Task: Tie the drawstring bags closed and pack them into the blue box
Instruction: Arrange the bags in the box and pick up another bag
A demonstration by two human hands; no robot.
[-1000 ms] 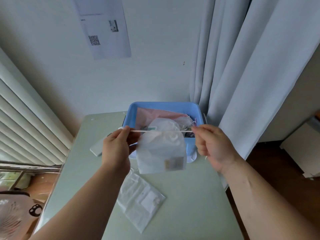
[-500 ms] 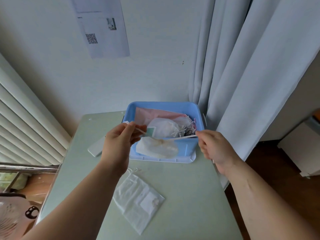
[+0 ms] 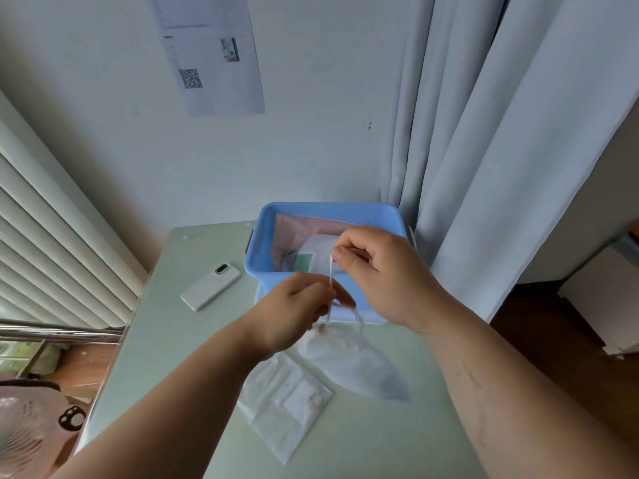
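Drawstring [image 3: 331,274] runs upright between two hands: right hand [image 3: 380,271] pinches its top end, left hand [image 3: 294,314] curls round it lower down. Its cinched white bag [image 3: 356,364] lies on the table [image 3: 363,444] at six o'clock from the blue box [image 3: 325,209], a flat bag [image 3: 287,399] at seven.

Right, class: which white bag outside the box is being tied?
The puckered bag nearer the blue box, its drawstring gripped; the flat bag lies untouched.

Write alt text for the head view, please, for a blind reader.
The left hand and right hand pinch the drawstring of a cinched white bag over a green table, before a blue box. A flat bag and a phone lie nearby.
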